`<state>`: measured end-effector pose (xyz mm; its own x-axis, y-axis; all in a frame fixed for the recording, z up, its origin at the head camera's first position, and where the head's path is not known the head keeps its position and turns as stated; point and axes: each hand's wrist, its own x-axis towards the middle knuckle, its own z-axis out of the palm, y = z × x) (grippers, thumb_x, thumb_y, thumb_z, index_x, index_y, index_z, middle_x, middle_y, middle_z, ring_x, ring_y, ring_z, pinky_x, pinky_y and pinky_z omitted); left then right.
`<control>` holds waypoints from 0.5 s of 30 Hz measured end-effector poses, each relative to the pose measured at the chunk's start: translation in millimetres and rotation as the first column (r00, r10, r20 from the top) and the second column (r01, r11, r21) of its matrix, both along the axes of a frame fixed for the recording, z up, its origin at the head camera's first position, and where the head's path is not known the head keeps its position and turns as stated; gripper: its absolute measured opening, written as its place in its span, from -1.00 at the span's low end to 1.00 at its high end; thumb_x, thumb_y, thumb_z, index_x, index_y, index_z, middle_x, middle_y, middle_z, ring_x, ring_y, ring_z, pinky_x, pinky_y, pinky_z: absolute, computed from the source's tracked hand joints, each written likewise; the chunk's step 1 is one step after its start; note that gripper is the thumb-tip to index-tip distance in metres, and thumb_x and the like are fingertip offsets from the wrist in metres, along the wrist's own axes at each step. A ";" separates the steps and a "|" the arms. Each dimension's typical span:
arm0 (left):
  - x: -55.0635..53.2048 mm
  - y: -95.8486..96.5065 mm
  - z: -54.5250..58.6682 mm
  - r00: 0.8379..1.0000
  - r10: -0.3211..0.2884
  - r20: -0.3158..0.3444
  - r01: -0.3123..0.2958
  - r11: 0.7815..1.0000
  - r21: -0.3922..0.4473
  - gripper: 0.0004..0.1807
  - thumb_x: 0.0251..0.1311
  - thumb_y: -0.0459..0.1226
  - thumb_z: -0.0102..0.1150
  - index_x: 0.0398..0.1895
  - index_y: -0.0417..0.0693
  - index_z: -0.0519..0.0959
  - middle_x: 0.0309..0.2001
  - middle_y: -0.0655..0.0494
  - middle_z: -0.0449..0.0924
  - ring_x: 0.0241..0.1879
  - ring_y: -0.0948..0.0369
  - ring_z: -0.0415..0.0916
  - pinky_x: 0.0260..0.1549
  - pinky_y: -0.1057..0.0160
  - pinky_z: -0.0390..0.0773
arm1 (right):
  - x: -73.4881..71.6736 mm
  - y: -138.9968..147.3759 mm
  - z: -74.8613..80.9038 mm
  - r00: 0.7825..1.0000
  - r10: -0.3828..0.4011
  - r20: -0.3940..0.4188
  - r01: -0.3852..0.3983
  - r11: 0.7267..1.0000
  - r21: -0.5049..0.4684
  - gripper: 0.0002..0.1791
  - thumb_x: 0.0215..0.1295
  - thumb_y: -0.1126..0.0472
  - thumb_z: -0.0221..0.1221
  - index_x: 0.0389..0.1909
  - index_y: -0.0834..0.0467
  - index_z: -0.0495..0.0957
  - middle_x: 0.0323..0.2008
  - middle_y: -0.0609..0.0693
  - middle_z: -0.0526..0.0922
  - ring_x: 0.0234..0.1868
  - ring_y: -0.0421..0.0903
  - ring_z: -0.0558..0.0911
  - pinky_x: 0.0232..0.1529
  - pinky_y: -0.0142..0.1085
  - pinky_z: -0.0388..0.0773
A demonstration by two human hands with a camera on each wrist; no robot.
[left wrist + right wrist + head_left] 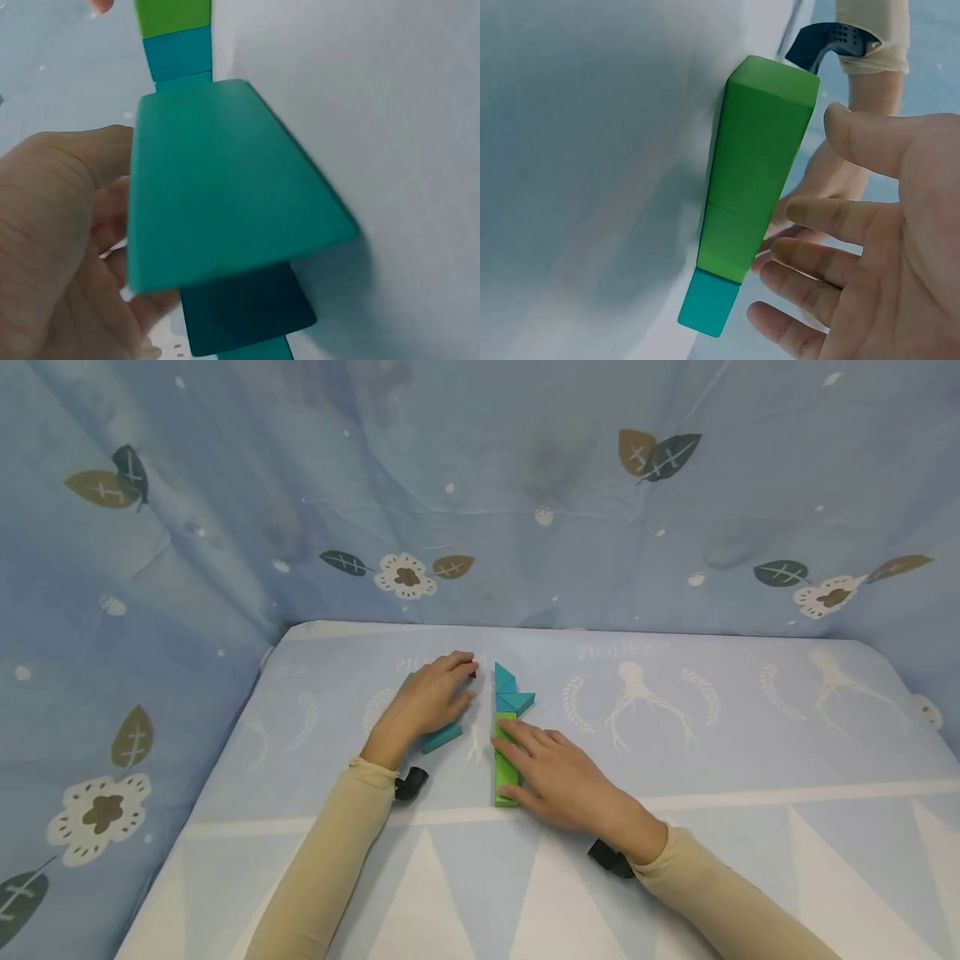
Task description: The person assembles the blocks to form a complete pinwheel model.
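Note:
My right hand (558, 772) lies along the right side of a column of green blocks (504, 793). Its fingers are extended, with the fingertips and thumb at the long edge in the head view. Teal triangular blocks (506, 680) continue the column at its far end, one pointing out to the right. Left of the column, my left hand (431, 697) reaches over loose teal blocks (442, 737). A small dark red piece (474, 670) shows at its fingertips; I cannot tell whether they pinch it. A large teal block (225, 187) hides those fingertips in the left wrist view.
The blocks lie on a light blue patterned cloth (712, 752) covering the table. Blue printed fabric (487, 485) hangs behind and at the left side. Black wrist-worn devices (411, 783) stick out beside both forearms.

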<state>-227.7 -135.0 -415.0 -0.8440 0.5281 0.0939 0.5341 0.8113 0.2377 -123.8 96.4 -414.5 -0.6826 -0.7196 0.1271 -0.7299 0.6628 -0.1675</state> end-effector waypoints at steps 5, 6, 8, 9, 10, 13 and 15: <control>0.6 0.5 -2.2 1.000 0.008 -0.005 -0.008 0.999 -0.039 -0.42 0.35 -0.15 0.15 0.38 -0.16 0.36 0.42 -0.05 0.29 0.37 -0.01 0.31 0.26 -0.04 0.42 | -1.0 0.1 -0.4 1.000 -0.010 0.001 0.010 1.000 -0.012 -0.28 0.34 -0.17 0.16 0.36 0.18 0.36 0.43 0.11 0.28 0.40 0.05 0.35 0.24 -0.03 0.43; 0.4 0.5 -2.5 1.000 0.009 -0.015 -0.009 0.999 -0.036 -0.42 0.35 -0.16 0.15 0.38 -0.17 0.36 0.42 -0.05 0.28 0.38 0.00 0.30 0.26 -0.04 0.42 | -1.0 -0.1 -0.8 1.000 -0.010 0.004 0.010 1.000 -0.011 -0.28 0.34 -0.18 0.16 0.36 0.18 0.36 0.43 0.12 0.28 0.40 0.05 0.35 0.24 -0.03 0.43; -0.2 0.2 -2.9 0.999 0.016 -0.035 -0.017 0.999 -0.027 -0.43 0.35 -0.18 0.16 0.37 -0.19 0.36 0.42 -0.06 0.29 0.38 0.00 0.30 0.25 -0.05 0.42 | -0.7 -0.7 -1.4 1.000 -0.008 0.014 0.008 1.000 -0.008 -0.26 0.33 -0.19 0.16 0.37 0.19 0.35 0.43 0.12 0.27 0.40 0.06 0.35 0.25 -0.02 0.42; -0.6 0.2 -3.1 0.999 0.022 -0.038 -0.023 0.999 -0.026 -0.43 0.35 -0.18 0.16 0.37 -0.19 0.36 0.43 -0.05 0.28 0.38 0.00 0.30 0.25 -0.05 0.42 | -0.5 -0.9 -1.8 1.000 -0.008 0.018 0.008 1.000 -0.006 -0.25 0.33 -0.20 0.16 0.37 0.18 0.34 0.43 0.13 0.27 0.40 0.06 0.34 0.25 -0.02 0.42; -0.9 0.0 -3.4 0.999 0.027 -0.039 -0.028 0.999 -0.025 -0.43 0.35 -0.19 0.16 0.37 -0.19 0.36 0.43 -0.05 0.28 0.37 0.00 0.31 0.25 -0.05 0.43 | -0.1 -1.2 -2.1 1.000 -0.006 0.021 0.007 1.000 -0.005 -0.25 0.32 -0.21 0.16 0.38 0.18 0.34 0.43 0.13 0.27 0.40 0.06 0.34 0.25 -0.02 0.42; -1.4 -1.0 -4.4 0.999 0.037 -0.013 -0.038 0.999 -0.039 -0.43 0.36 -0.17 0.14 0.38 -0.19 0.36 0.43 -0.03 0.28 0.34 -0.01 0.34 0.24 -0.03 0.44 | 0.8 -1.5 -2.8 1.000 -0.003 0.023 0.003 1.000 -0.004 -0.23 0.32 -0.22 0.16 0.38 0.18 0.33 0.43 0.14 0.26 0.41 0.07 0.34 0.26 -0.02 0.42; -2.0 -1.2 -4.9 0.999 0.037 0.008 -0.037 0.998 -0.049 -0.42 0.37 -0.16 0.13 0.39 -0.17 0.34 0.43 -0.02 0.28 0.34 -0.01 0.35 0.24 -0.02 0.45 | 1.2 -1.5 -3.1 1.000 -0.002 0.020 0.002 1.000 -0.005 -0.22 0.31 -0.23 0.16 0.38 0.18 0.33 0.44 0.14 0.26 0.41 0.07 0.33 0.27 -0.02 0.41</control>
<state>-229.6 -136.2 -419.9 -0.8637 0.5003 0.0613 0.5016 0.8411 0.2023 -122.7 94.9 -417.6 -0.6866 -0.7175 0.1173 -0.7249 0.6634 -0.1856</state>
